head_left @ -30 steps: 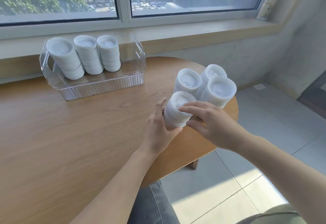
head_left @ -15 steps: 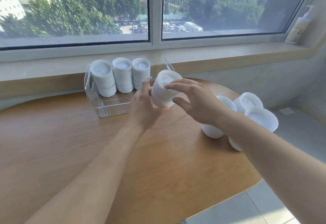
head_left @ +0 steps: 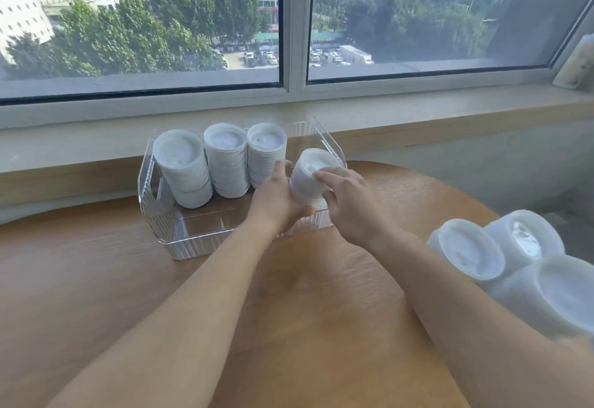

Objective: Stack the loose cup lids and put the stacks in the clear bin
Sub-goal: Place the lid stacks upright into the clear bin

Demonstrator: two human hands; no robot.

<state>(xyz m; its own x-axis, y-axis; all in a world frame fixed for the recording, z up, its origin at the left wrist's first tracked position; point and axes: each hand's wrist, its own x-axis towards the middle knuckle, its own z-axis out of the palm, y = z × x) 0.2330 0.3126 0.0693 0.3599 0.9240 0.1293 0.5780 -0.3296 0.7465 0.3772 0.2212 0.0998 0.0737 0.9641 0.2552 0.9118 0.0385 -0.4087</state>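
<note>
A stack of white cup lids (head_left: 311, 176) is held tilted inside the right end of the clear bin (head_left: 193, 240). My left hand (head_left: 279, 198) grips its left side and my right hand (head_left: 350, 201) grips its right side, fingers curled over the top lid. Three stacks of lids (head_left: 225, 160) stand in a row along the bin's back wall, left of the held stack. Three more lid stacks (head_left: 511, 266) stand on the table at the right edge, partly behind my right forearm.
The wooden table (head_left: 96, 279) has a rounded right edge. Behind the bin run a windowsill (head_left: 418, 115) and a large window. A white bottle (head_left: 578, 60) stands at the sill's far right.
Both hands have carried the lid stack from beside the group on the right, across the table, into the right end of the bin. My view has shifted toward the window.
</note>
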